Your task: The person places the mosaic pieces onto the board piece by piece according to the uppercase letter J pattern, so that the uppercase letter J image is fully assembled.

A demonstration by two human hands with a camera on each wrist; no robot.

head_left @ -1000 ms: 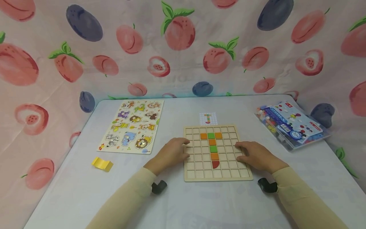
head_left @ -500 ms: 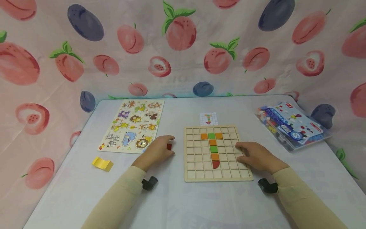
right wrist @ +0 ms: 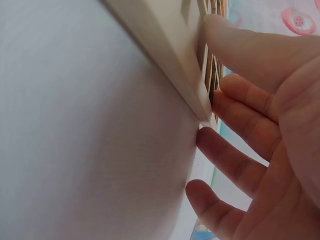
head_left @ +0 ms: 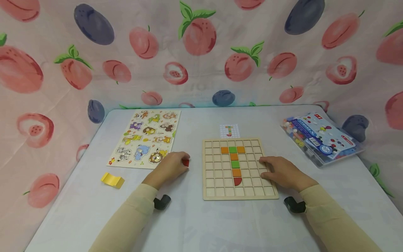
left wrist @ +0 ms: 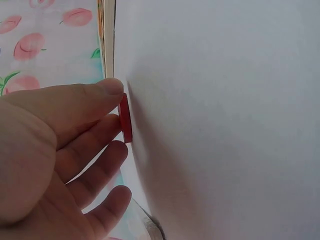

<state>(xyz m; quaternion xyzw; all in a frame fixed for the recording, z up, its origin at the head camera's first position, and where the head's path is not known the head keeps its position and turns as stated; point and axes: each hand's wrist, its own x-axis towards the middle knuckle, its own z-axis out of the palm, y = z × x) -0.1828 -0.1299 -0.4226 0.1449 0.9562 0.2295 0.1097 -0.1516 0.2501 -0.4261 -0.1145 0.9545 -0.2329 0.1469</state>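
Observation:
In the head view my left hand (head_left: 169, 168) is on the white table, left of the wooden grid board (head_left: 240, 197). Its thumb and fingertips pinch a small red piece (left wrist: 126, 120), standing on edge in the left wrist view. My right hand (head_left: 284, 171) rests at the board's right side, thumb and fingers spread over the rim. On the board, orange tiles (head_left: 224, 150) and green tiles (head_left: 234, 164) form a T shape. A red rounded piece (head_left: 238, 181) lies at the foot of its stem.
Behind the board lies a small printed pattern card (head_left: 229, 131). An animal puzzle board (head_left: 146, 140) is at the left, with a yellow curved block (head_left: 112, 180) in front of it. A clear plastic case (head_left: 322, 138) sits at the back right.
My left hand has left the board's left edge and moved left, uncovering the red piece; its fingers have then closed on that piece. My right hand stays in place.

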